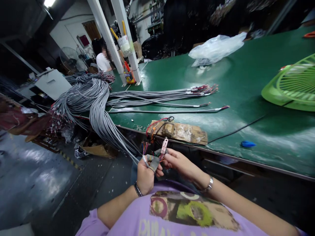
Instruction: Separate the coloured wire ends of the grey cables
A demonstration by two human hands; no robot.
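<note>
My left hand (pixel 147 173) is closed around the end of a grey cable (pixel 133 158), with grey coverings on some fingers. Thin coloured wires (pixel 145 148) fan out above the fist. Close beside it, my right hand (pixel 176 161) pinches a small pale pink strip (pixel 164 146) with a hole near its top. Reddish wires (pixel 161 158) show between the two hands; whether they join the strip I cannot tell. Just beyond the hands, a worn wooden block (pixel 183 131) with red and black leads lies at the bench edge.
A large bundle of grey cables (pixel 98 101) drapes over the green bench (pixel 246 131). Several cables (pixel 157 95) lie along it. A green fan (pixel 292 85), a blue object (pixel 248 144) and a clear plastic bag (pixel 216 49) rest there. White posts (pixel 128 42) rise behind; people are at left.
</note>
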